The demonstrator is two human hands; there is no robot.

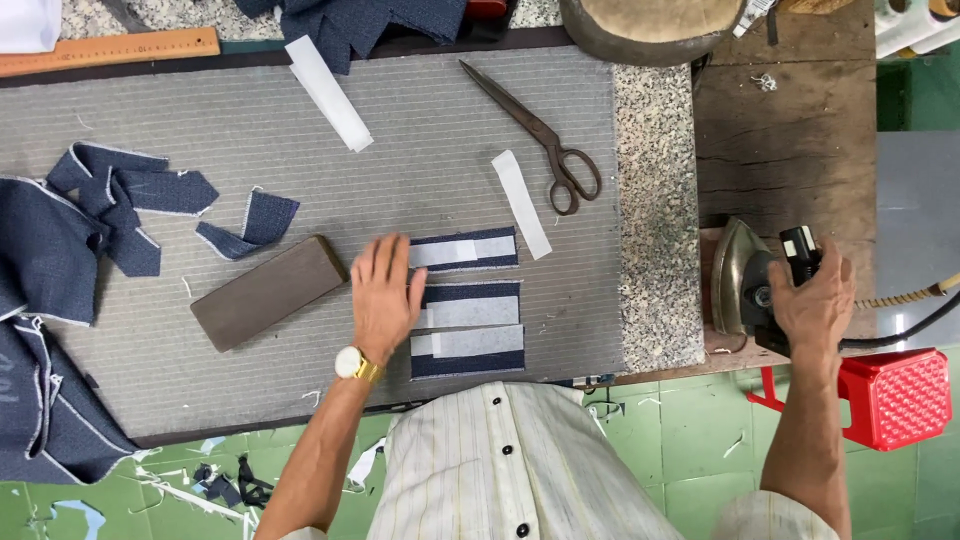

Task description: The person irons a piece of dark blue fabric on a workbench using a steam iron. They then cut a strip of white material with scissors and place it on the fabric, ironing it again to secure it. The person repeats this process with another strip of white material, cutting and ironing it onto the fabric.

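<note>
My left hand [385,295] lies flat with fingers spread on the grey striped pressing pad [300,160], touching the left ends of three navy fabric pieces [470,310], each with a white strip on top. A gold watch sits on that wrist. A brown wooden block [268,291] lies just left of the hand. My right hand [815,300] grips the black handle of a metal iron [742,278], which rests on a stand at the right, off the pad.
Large scissors [545,135] and two loose white strips [522,203] lie on the pad. Navy fabric scraps [110,200] pile at the left. A wooden ruler [110,50] is at the top left. A red plastic stool [895,395] stands on the green floor.
</note>
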